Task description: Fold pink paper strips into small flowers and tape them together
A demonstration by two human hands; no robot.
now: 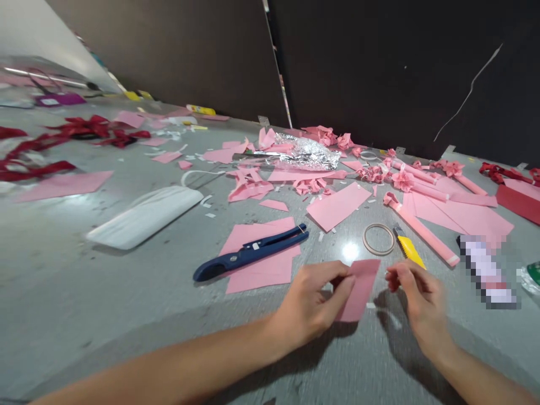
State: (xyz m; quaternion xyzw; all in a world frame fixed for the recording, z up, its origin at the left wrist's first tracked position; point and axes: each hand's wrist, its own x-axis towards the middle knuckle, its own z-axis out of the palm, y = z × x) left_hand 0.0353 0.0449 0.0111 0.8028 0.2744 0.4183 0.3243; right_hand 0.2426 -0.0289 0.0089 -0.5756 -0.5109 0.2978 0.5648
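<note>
My left hand [314, 301] pinches a small rectangular piece of pink paper [363, 287] between thumb and fingers, raised a little above the grey surface. Just right of the paper is my right hand [419, 301], apart from it, fingers curled in toward the thumb; whether anything tiny is between them I cannot make out. Ahead of the right hand lie a yellow utility knife [409, 252] and a thin roll of tape [378, 239]. A navy blue plier-like tool [253, 251] rests across stacked pink sheets [261, 275], left of the held paper.
A white face mask [145, 216] lies at left, dark red ribbons [88, 128] behind it. Pink paper flowers, scraps and crumpled foil [310, 151] spread toward the dark wall [379, 62]. Rolled pink tubes [424, 229] and a blurred-out item [487, 273] are at right.
</note>
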